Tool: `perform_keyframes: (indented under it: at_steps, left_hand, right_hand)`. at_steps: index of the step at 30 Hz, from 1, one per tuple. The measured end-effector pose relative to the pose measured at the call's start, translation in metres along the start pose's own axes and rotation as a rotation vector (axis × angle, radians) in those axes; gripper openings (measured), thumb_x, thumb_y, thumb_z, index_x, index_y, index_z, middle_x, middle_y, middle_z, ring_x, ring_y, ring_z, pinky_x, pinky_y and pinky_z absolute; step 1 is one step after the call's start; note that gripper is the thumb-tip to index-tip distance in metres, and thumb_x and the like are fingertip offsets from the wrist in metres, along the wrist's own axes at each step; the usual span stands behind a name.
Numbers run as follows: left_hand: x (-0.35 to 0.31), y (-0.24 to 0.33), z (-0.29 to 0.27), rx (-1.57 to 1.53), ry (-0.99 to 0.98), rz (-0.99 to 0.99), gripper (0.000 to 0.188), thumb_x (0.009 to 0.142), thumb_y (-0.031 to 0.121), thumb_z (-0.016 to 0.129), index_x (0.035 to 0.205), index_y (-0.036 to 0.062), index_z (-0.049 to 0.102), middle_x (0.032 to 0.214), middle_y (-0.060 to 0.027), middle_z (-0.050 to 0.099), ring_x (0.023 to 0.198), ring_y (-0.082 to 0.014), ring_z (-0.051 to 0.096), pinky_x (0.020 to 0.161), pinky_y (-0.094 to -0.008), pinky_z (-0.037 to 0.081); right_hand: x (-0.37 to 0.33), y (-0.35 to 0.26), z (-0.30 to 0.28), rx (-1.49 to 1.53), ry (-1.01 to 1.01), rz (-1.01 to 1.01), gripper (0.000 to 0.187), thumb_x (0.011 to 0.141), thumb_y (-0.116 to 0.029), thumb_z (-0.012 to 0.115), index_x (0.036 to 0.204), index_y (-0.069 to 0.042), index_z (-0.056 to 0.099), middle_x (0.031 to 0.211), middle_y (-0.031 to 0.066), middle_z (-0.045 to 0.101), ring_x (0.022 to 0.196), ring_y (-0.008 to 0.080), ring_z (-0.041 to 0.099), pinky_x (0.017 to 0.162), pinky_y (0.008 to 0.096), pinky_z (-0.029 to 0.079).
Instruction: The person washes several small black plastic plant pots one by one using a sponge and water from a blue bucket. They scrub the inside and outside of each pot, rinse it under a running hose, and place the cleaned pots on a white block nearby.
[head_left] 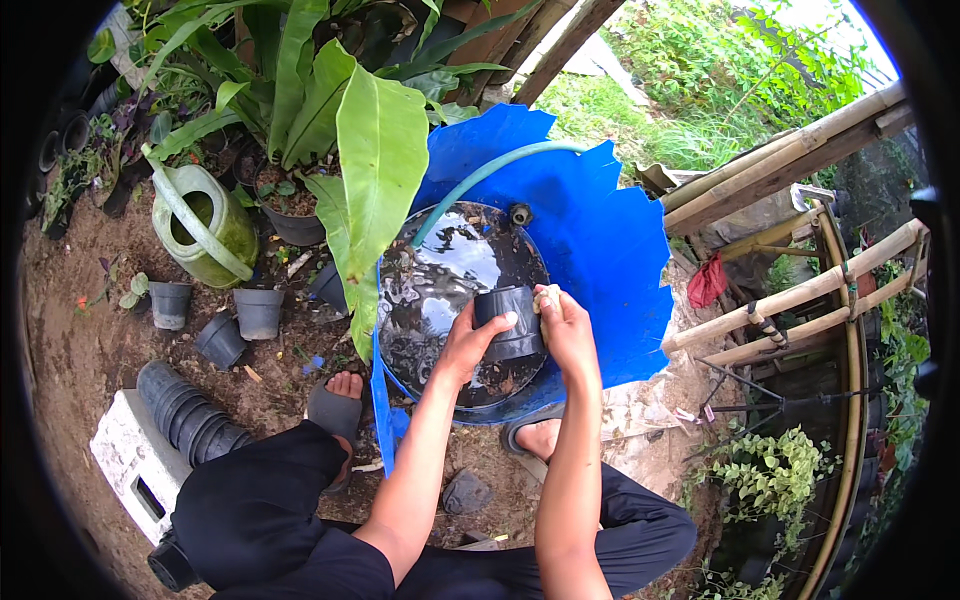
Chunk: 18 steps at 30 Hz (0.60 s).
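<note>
A black plastic plant pot (513, 345) is held tilted above the water (440, 300) in a cut-open blue drum (625, 270) with a jagged rim. My left hand (470, 343) grips the pot's left side, its thumb lying across the wall. On the other side my right hand (567, 335) is closed around a small pale sponge or cloth (546, 296), which presses against the pot near its upper right edge. The pot's inside is hidden from me. Dark water with floating bits and sky reflections lies under both hands.
A green hose (480, 180) dips into the drum. Left stand a mossy watering can (215, 250), small pots (259, 313) and a big-leaved plant (375, 150). Stacked black pots (190, 415) lean on a white block (130, 465). Bamboo rails (790, 300) run along the right.
</note>
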<state>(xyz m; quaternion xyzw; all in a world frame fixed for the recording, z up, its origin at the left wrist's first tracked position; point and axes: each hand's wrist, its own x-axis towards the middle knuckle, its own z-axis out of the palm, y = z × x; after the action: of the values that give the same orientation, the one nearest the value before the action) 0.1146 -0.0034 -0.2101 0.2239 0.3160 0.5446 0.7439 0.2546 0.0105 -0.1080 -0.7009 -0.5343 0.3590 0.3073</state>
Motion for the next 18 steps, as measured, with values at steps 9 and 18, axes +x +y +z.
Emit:
perform_keyframes:
  at_steps: [9, 18]
  left_hand:
    - [-0.003, -0.009, -0.021, -0.478, -0.148, -0.234, 0.072, 0.089, 0.049, 0.072, 0.143, 0.0054, 0.054, 0.128, -0.0149, 0.069, 0.113, -0.0287, 0.071, 0.096, -0.0578, 0.057]
    - [0.013, -0.002, -0.019, 0.136, 0.032, -0.174, 0.055, 0.096, 0.046, 0.071, 0.130, 0.0035, 0.061, 0.110, -0.0029, 0.068, 0.104, -0.0112, 0.063, 0.092, -0.0302, 0.050]
  right_hand:
    - [-0.013, 0.020, 0.013, 0.823, -0.125, 0.207, 0.036, 0.108, -0.019, 0.053, 0.139, -0.004, 0.062, 0.134, 0.0048, 0.067, 0.123, 0.0169, 0.061, 0.104, 0.0335, 0.048]
    - [-0.005, 0.029, 0.006, 0.465, 0.104, -0.026, 0.036, 0.106, -0.013, 0.060, 0.139, 0.001, 0.061, 0.130, 0.0086, 0.069, 0.118, 0.0153, 0.064, 0.103, 0.0304, 0.050]
